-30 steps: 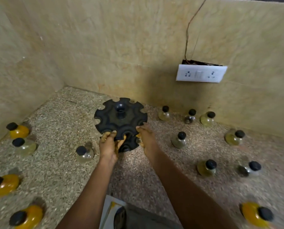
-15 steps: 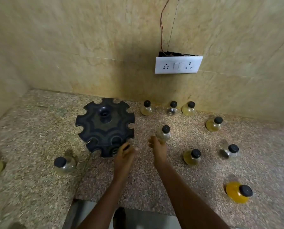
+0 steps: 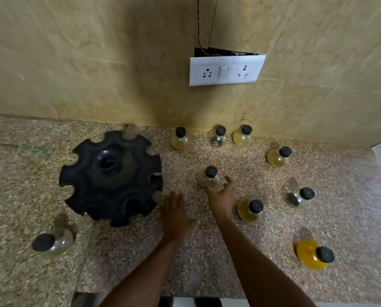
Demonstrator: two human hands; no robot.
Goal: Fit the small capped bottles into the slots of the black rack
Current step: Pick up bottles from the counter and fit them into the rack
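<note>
The round black rack (image 3: 89, 180) stands on the speckled counter at left centre, and its rim slots show no bottles. A small clear bottle with a black cap (image 3: 210, 178) stands upright right of the rack. My right hand (image 3: 221, 197) reaches it from the near side, thumb and fingers curled around its base. My left hand (image 3: 175, 214) hovers palm down between the rack and my right hand, fingers spread, holding nothing. Other capped bottles stand around: a yellowish bottle (image 3: 249, 209) just right of my right hand and a clear bottle (image 3: 52, 242) at near left.
Three bottles (image 3: 218, 137) line the back wall, under a white socket plate (image 3: 226, 70). More bottles stand at right: pale yellow (image 3: 278, 157), clear (image 3: 300, 196), orange (image 3: 312, 255). The counter edge (image 3: 185, 295) runs along the bottom.
Both hands left the rack and moved right. My right hand reached the clear bottle and closed around its base. The view turned right, dropping the left-side bottles out of sight.
</note>
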